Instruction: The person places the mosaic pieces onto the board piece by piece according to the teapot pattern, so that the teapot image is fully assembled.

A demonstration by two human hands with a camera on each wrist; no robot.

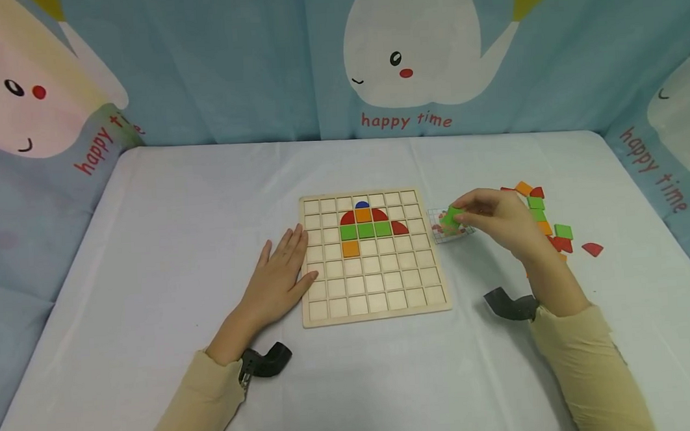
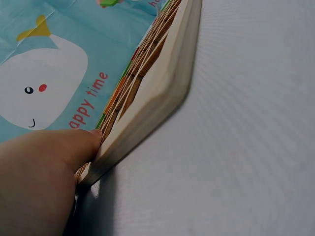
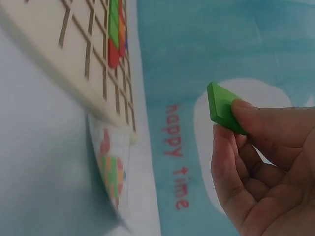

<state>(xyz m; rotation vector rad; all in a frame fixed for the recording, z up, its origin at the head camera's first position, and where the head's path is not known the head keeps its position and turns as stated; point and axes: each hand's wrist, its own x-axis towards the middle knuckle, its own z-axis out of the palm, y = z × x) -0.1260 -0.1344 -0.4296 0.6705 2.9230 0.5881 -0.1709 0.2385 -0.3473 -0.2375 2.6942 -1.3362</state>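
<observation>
A pale wooden grid board (image 1: 379, 305) lies on the table with several coloured tiles in its upper middle cells: green and orange squares, red quarter-rounds and a blue half-round at the top. My left hand (image 1: 278, 277) rests along the board's left edge, fingers straight, its thumb over the rim in the left wrist view. Between thumb and fingers, my right hand (image 1: 500, 223) pinches a green square tile (image 3: 224, 108), held up right of the board. Beneath it in the head view lies a printed pattern card (image 1: 439, 233), partly hidden by the hand and tile.
Loose red, orange and green pieces (image 1: 562, 231) lie scattered right of the card, some hidden behind my right wrist. One red piece (image 1: 593, 249) lies apart to the right. A whale-print curtain (image 1: 255, 64) hangs behind the white-covered table (image 1: 203, 190).
</observation>
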